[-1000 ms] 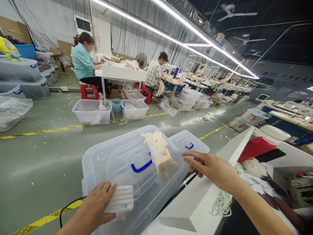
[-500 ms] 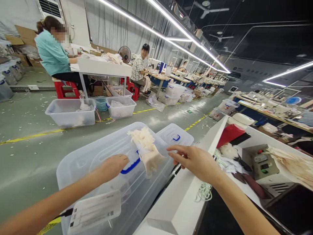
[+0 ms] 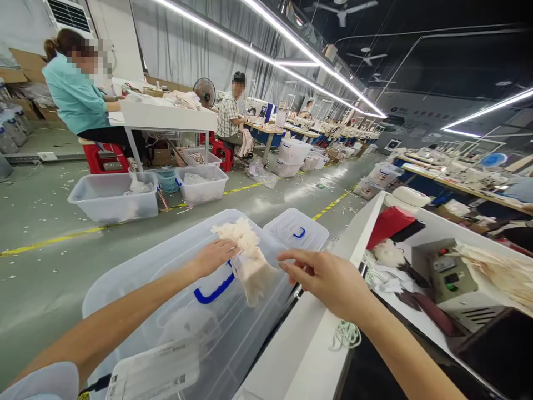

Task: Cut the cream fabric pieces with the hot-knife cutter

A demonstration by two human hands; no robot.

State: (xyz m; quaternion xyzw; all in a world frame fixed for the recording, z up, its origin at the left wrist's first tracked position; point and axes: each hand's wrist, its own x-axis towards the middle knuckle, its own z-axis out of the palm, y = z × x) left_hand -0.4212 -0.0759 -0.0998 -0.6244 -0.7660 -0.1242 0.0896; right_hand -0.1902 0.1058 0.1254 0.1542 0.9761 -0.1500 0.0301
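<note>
A bundle of cream fabric pieces [image 3: 256, 272], ruffled at its far end and banded round the middle, lies on the lid of a large clear plastic box [image 3: 137, 289]. My left hand [image 3: 216, 256] reaches over the bundle's near-left side with fingers stretched out, at or just above the ruffled end; contact is hard to tell. Below that hand stands the lid's blue handle [image 3: 214, 289]. My right hand [image 3: 320, 272] hovers to the right of the bundle, fingers apart and slightly bent, holding nothing. A white power bank [image 3: 154, 372] with a black cable sits at the lid's near end.
Right of the box is a white-walled table [image 3: 303, 339] with a loop of pale cord [image 3: 345, 335], red cloth [image 3: 389, 225] and a grey machine box [image 3: 453, 275]. A smaller lidded box [image 3: 295, 230] stands beyond. Two people sit at tables farther off, near open plastic bins [image 3: 112, 200].
My left hand has moved forward and right, from beside the blue handle to the fabric bundle. My right hand stays nearly in place. The view has shifted slightly.
</note>
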